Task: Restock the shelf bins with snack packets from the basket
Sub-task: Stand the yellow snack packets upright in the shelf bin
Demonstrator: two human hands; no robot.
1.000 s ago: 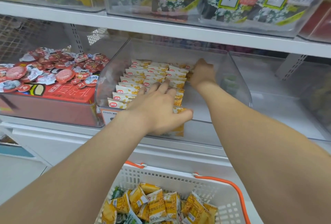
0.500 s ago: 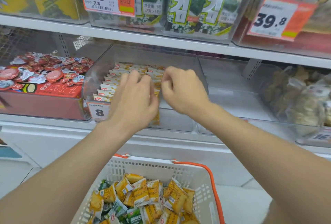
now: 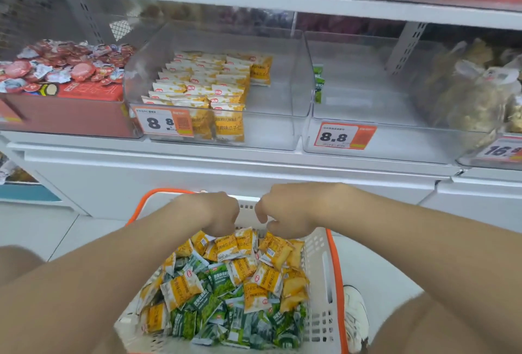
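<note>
Nearest, our basket (image 3: 319,264) holds yellow and green snack packets (image 3: 243,277); above its far end our left hand (image 3: 216,211) and right hand (image 3: 286,212) curl fingers down toward the pile, whether gripping any we cannot tell. Beyond, rows of yellow packets (image 3: 197,85) part fill the clear shelf bin (image 3: 278,119)

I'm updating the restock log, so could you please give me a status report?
Over basket: left hand, right hand, both curled, grip unclear. Rows of yellow packets fill clear bin left half; mixed packets in basket. Nothing blocks the bin.
</note>
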